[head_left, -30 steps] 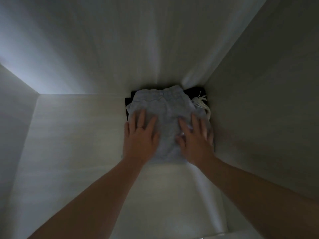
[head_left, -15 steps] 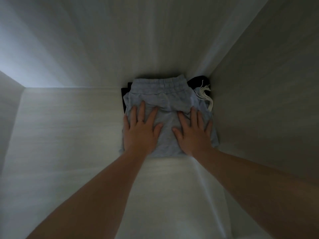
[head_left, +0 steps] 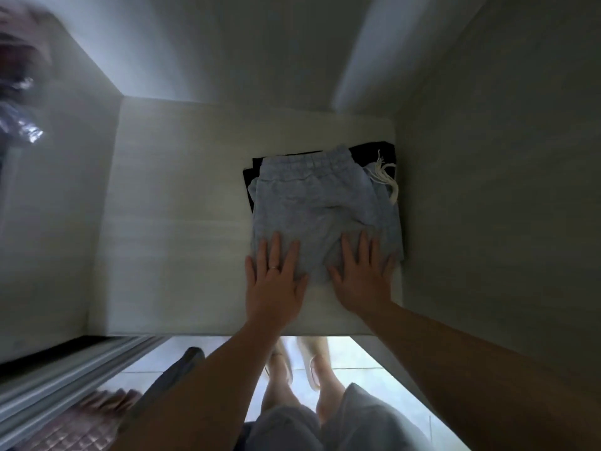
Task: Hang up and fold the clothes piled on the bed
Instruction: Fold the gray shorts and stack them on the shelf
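Observation:
Folded light grey shorts [head_left: 312,203] with an elastic waistband and a white drawstring [head_left: 387,180] lie on a pale wardrobe shelf [head_left: 175,222], against its right wall. A folded black garment [head_left: 374,151] sits under them, showing at the back and left. My left hand [head_left: 273,281] and my right hand [head_left: 364,275] rest flat on the near edge of the shorts, fingers straight and spread, heels on the bare shelf. A ring is on my left hand.
The wardrobe's right side wall [head_left: 487,190] stands close to the clothes. The shelf's front edge [head_left: 227,333] is just behind my wrists. Below it are a tiled floor [head_left: 367,359], my legs and a sliding-door track [head_left: 81,369]. Hanging clothes [head_left: 19,125] blur at upper left.
My head has pulled back and down, so the shelf edge, floor and legs now show. Both hands have slid toward the near edge of the shorts.

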Available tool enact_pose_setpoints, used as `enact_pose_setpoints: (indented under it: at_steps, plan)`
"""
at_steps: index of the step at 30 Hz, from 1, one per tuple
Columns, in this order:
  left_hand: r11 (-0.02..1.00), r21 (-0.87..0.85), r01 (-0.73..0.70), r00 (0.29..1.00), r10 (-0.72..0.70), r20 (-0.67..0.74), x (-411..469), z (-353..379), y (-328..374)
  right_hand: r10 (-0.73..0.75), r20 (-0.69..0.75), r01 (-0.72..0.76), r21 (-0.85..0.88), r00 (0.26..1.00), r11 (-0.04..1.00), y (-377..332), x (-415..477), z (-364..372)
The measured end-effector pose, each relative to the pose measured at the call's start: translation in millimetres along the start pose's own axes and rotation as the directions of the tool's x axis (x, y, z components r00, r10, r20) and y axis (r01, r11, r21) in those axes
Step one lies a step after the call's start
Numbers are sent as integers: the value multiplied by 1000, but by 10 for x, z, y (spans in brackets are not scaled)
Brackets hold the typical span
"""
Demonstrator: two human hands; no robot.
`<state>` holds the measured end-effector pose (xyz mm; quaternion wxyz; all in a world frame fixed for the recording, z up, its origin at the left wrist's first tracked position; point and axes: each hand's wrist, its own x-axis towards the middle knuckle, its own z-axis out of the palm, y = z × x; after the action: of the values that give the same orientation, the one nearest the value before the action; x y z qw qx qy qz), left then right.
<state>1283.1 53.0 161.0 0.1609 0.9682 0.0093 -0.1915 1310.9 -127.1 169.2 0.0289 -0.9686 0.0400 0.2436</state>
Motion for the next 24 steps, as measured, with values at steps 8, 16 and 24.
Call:
enact_pose_setpoints:
  at_steps: [8,16,24]
  plan:
    - [997,55,-49,998,47,35,212,-55,-124,-32,66,29,34,997,999,-27,185,-118]
    - [995,78,-59,996,64,-69,1268,-402,165,15,16,-16,42,1000,999,85,1060,-625]
    - [999,51,-8,998,5,63,259,13,115,43,165,-56,78,985,995,169,211,-297]
